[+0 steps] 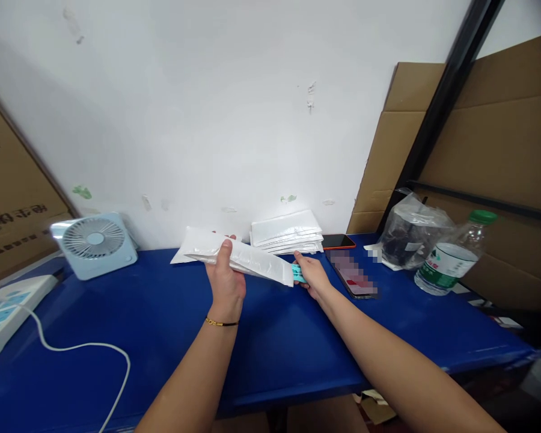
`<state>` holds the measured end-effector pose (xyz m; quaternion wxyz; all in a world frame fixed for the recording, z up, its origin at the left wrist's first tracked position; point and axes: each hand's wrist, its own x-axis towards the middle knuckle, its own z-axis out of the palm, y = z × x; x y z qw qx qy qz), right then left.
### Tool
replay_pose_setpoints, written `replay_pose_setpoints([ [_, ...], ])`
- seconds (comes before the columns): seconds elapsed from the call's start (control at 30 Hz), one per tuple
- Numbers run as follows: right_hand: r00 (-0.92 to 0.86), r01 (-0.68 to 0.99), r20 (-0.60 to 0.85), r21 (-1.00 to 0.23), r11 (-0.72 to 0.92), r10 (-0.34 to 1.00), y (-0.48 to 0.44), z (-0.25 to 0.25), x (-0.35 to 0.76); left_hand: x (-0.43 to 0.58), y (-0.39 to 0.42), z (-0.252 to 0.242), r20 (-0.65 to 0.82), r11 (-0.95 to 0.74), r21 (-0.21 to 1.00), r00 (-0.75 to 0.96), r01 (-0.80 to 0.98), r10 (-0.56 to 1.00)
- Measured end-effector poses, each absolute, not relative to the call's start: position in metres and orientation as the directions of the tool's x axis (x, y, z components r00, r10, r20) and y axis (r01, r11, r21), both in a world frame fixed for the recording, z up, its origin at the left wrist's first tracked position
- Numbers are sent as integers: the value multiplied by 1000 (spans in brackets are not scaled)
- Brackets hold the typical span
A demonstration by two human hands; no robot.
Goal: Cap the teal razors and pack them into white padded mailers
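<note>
White packet [259,260], before the packet stack [288,231], is pinched in the left hand [226,276]. The right hand [314,276] pinches a teal object [298,273] between fingers.

A white wall [198,108] fills the upper middle of the frame, marked with scuffs and peeling patches. Below, a blue tabletop [270,349] spans the width. At upper right, a black post [448,90] slants between brown cardboard sheets [500,132]. Soft shading darkens the upper left.
</note>
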<state>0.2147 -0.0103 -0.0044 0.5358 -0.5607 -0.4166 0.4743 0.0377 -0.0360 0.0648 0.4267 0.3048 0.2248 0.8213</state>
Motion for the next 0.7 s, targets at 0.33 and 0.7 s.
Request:
replay_pose_setpoints([
  [0.33,208,688,327,-719,100,922,-13,-15,226,0,-44,56,259,-553,635,-527,-539,810],
  [0.7,22,870,380,-464,170,925,-17,-17,218,-19,-52,113,479,-605,648,-371,-462,796],
])
